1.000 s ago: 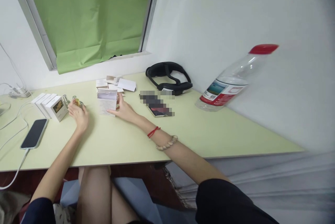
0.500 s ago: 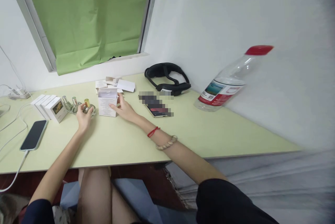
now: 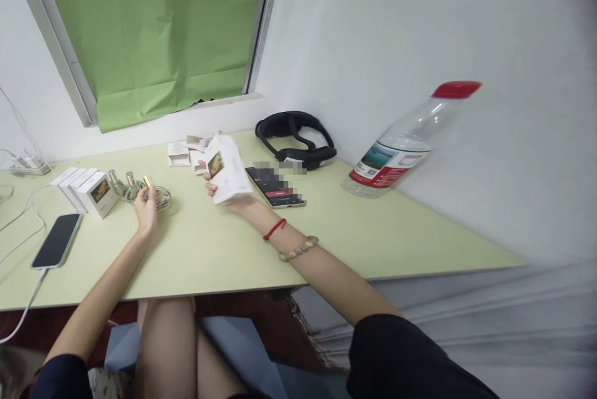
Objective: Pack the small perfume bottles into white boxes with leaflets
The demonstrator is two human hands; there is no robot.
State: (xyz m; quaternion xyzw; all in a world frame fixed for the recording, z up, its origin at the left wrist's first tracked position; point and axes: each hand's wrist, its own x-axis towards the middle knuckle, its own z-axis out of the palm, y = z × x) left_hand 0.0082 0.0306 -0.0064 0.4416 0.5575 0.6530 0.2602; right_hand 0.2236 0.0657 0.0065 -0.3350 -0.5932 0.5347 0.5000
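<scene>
White card box (image 3: 229, 174) in the right hand (image 3: 239, 203), gold-capped glass bottle (image 3: 164, 199) at the left hand (image 3: 147, 214)

Smooth and rectangular, with a small dark-and-gold picture on one face, the box is held tilted just over the pale, matte surface (image 3: 196, 256). The right grip is closed on it, fingers curled round its left edge. Its long axis leans, lower end toward the right wrist, upper end up and slightly left; blur hides whether that end is open. Leftward and apart from it is the rounded, clear bottle, nearer the left hand, whose fingers pinch by its shiny cap. Just beyond that hand are two more glass bottles (image 3: 125, 186), then a row of upright white boxes (image 3: 99, 194). Behind the held box lie small thin-card cartons (image 3: 179, 155). To its right are a flat, glass-faced phone (image 3: 276, 192), a curved black headset (image 3: 301, 156) and a transparent plastic bottle (image 3: 396, 153), red-capped.
</scene>
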